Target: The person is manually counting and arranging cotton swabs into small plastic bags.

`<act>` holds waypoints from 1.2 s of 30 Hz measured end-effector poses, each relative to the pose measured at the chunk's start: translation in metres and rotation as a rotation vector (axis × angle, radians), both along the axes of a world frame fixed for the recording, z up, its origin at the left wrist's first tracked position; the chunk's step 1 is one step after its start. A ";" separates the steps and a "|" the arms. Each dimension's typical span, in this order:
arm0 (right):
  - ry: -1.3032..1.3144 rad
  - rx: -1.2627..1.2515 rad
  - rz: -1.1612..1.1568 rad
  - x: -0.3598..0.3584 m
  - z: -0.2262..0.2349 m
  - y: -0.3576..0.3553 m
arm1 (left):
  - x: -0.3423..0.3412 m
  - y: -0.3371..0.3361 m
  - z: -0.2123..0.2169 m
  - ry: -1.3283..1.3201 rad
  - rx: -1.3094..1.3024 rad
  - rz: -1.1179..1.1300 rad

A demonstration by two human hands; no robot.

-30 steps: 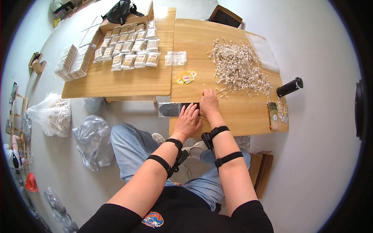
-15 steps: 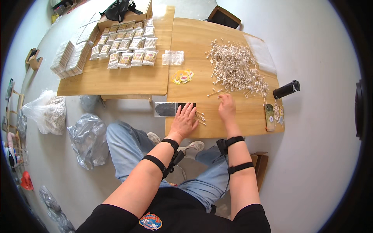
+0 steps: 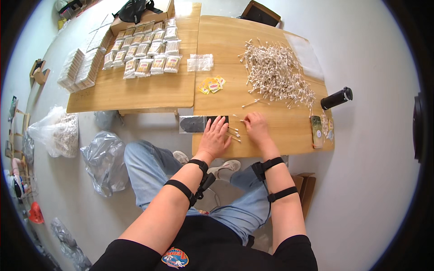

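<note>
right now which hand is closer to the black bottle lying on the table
Right. The right hand lies on the wooden table to the left of the black bottle; the left hand lies farther left, beside the cotton swabs.

A packing workshop: wooden tables (image 3: 149,90) bearing rows of filled packets (image 3: 144,49).

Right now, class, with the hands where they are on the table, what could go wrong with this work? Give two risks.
1. The small bunch of swabs lies loose between the left hand and the right hand, near the table's front edge; a sweep of either hand might roll some off.
2. The clear bag overhangs the table's left edge, so it could slip to the floor.
</note>
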State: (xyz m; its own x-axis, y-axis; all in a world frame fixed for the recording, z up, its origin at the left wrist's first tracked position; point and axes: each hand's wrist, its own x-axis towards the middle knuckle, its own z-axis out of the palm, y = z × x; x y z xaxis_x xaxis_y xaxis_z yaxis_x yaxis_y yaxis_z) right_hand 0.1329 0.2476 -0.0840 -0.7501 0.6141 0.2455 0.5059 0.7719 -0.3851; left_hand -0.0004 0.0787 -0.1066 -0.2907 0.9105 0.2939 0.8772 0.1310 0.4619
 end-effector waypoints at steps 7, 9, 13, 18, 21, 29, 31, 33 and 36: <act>0.176 -0.367 -0.176 -0.006 0.001 -0.006 | 0.003 0.003 -0.006 -0.022 0.033 0.018; 0.013 -0.141 -0.154 0.002 0.004 0.003 | 0.003 0.002 -0.008 -0.015 0.023 0.021; -0.060 -0.030 -0.032 0.007 0.010 -0.004 | 0.001 0.000 -0.006 -0.016 0.014 0.018; 0.112 0.042 -0.088 -0.006 -0.005 0.018 | 0.003 0.001 0.004 0.035 -0.056 -0.026; 0.101 0.211 -0.131 -0.024 0.003 0.033 | 0.001 -0.002 0.000 0.018 -0.075 -0.022; -0.026 0.102 -0.010 -0.024 0.001 0.017 | 0.001 0.001 0.002 -0.042 -0.050 -0.058; 0.002 0.045 -0.019 -0.017 0.001 0.000 | 0.001 0.000 0.003 -0.044 -0.050 -0.083; 0.003 -0.113 0.031 -0.011 -0.001 -0.010 | 0.000 -0.001 0.002 -0.043 -0.048 -0.109; 0.056 -0.106 -0.092 -0.003 -0.002 0.002 | 0.000 -0.001 0.000 -0.030 -0.006 -0.130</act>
State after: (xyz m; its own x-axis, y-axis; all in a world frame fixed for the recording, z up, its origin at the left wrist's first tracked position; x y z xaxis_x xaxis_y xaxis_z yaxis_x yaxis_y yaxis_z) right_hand 0.1298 0.2492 -0.0862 -0.6765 0.7041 0.2158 0.5477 0.6770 -0.4916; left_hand -0.0009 0.0772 -0.1064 -0.1789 0.9428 0.2812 0.8727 0.0201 0.4878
